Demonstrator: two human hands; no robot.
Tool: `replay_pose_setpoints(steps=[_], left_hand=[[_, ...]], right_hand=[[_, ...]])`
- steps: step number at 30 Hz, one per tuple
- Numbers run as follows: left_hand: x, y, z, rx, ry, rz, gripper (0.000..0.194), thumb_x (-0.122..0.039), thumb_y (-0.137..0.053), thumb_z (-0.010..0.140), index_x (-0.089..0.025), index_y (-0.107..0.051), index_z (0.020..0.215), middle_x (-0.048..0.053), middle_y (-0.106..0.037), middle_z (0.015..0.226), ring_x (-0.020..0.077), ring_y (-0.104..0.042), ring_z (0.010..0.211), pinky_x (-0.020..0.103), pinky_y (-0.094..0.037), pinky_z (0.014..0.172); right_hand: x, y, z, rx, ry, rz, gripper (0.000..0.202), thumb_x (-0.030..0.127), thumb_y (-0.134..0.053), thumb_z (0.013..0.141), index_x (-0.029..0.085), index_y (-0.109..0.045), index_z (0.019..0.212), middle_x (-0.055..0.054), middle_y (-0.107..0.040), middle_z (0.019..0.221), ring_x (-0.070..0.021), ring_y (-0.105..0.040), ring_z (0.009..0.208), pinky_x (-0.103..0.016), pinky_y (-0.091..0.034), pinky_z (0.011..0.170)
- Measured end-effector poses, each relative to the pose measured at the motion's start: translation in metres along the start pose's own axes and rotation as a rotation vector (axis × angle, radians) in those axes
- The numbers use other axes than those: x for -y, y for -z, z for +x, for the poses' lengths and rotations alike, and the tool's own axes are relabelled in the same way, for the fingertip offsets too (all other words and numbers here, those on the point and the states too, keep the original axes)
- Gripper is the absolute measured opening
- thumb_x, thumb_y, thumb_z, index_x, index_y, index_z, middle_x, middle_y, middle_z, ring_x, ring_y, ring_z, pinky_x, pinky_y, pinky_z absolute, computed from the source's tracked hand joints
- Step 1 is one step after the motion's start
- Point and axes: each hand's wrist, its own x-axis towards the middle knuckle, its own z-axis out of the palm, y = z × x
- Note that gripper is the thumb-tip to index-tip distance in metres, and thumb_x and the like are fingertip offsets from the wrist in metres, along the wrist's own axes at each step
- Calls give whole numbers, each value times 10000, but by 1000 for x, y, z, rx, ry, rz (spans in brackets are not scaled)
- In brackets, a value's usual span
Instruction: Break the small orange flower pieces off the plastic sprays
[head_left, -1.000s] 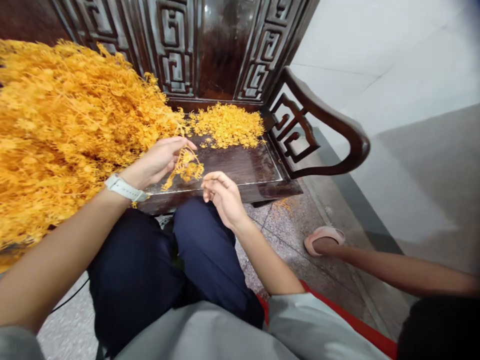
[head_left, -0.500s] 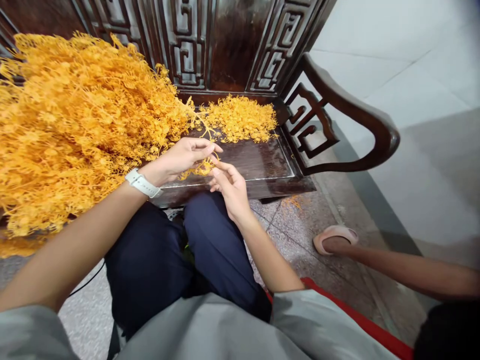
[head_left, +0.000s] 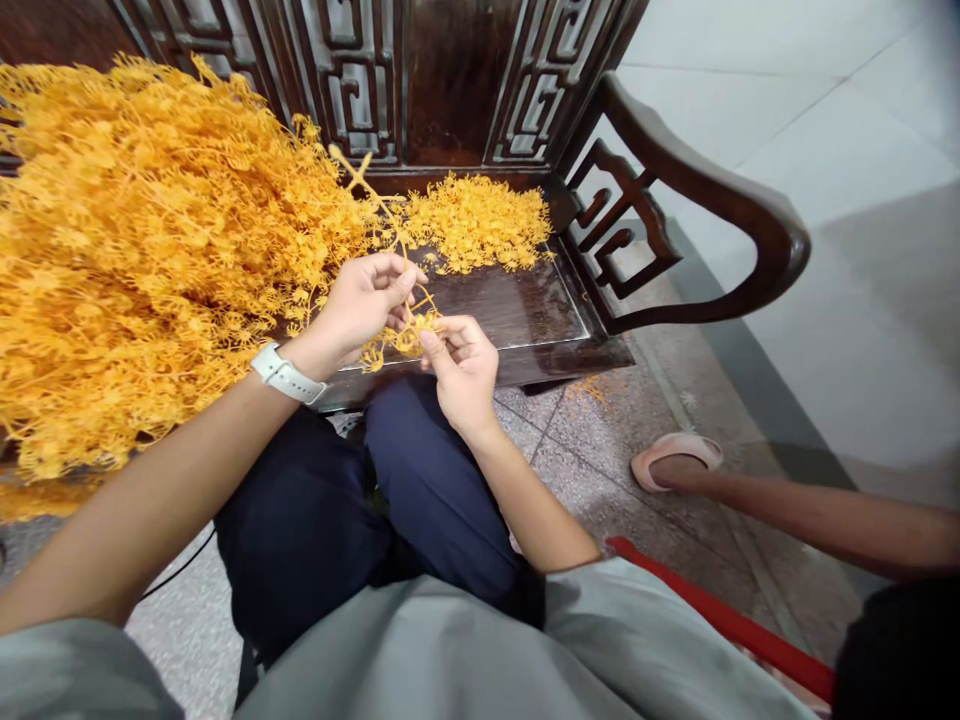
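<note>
1. A dark carved wooden bench (head_left: pixel 525 330) stands against a pale tiled wall, on a speckled stone floor (head_left: pixel 600 450), and the person sits low in front of its seat.
2. The left hand (head_left: pixel 360 305) is curled, its fingers (head_left: pixel 394 285) drawn together and pinching a thin orange sprig (head_left: pixel 401 335) near the top of the stem.
3. The right hand (head_left: pixel 461 365) sits just beside the left, its thumb and fingertips (head_left: pixel 431 342) pressed onto the bushy lower end of the same sprig, the remaining fingers folded in.
4. The sprig hangs between the two hands, just above the front edge of the seat; its stem runs up past the left fingers to a forked tip.
5. A white watch (head_left: pixel 285 372) bands the left wrist.
6. Left of the fingers, a large heap of orange sprigs (head_left: pixel 150 250) fills most of the seat and reaches nearly to the left hand.
7. Beyond the fingers, a small orange pile (head_left: pixel 480 220) lies against the backrest, with bare seat between.
8. Right of the hands curves the armrest (head_left: pixel 712 200).
9. Well to the right, another person's leg (head_left: pixel 825 520) stretches across the floor, its foot in a pink slipper (head_left: pixel 675 450).
10. Below the hands are the person's own dark-trousered knees (head_left: pixel 420 480).
</note>
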Motion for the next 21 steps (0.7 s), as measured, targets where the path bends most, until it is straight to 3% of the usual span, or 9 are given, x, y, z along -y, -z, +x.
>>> replay_pose_setpoints(steps=[5,9,12,17,19,21], left_hand=[[-1,-13,-2,-87,43,-47,182,-67,-662,904,-176,-659,758,-8,-598,650,79,-531,469,204,-369,433],[0,-19,-2,-116,60,-72,179,-46,-644,845,-181,-641,727,-15,-590,628,71,-510,449,211,-352,427],[0,-24,-5,-111,67,-82,174,-37,-645,803,-182,-635,709,-16,-596,627,72,-514,451,223,-346,436],[3,-39,-12,-121,102,-80,160,-38,-639,805,-176,-676,730,-11,-598,610,80,-508,443,241,-336,445],[6,-40,-5,-127,100,-71,154,-55,-639,825,-176,-695,749,-5,-605,628,85,-508,466,246,-347,465],[9,-30,11,-193,42,-62,183,-65,-634,844,-180,-658,705,9,-623,690,89,-532,546,241,-383,523]], right_hand=[[-2,4,-10,-56,345,-277,149,364,-713,1002,275,-690,885,-29,-677,840,-209,-662,781,-399,-570,764],[-1,9,-21,-56,607,-423,170,227,-634,1032,287,-683,880,-28,-679,800,-221,-668,742,-409,-551,702],[4,14,-27,-24,708,-495,225,140,-590,1019,279,-629,846,-22,-645,750,-208,-637,697,-391,-524,656],[17,25,-26,83,745,-629,318,108,-581,988,264,-497,725,-32,-584,691,-201,-557,665,-383,-488,630],[23,24,-32,104,821,-651,331,68,-579,975,260,-498,719,-27,-585,682,-193,-536,642,-372,-466,604],[30,17,-48,244,957,-589,355,52,-572,973,256,-511,689,-11,-603,676,-181,-546,618,-363,-449,572]])
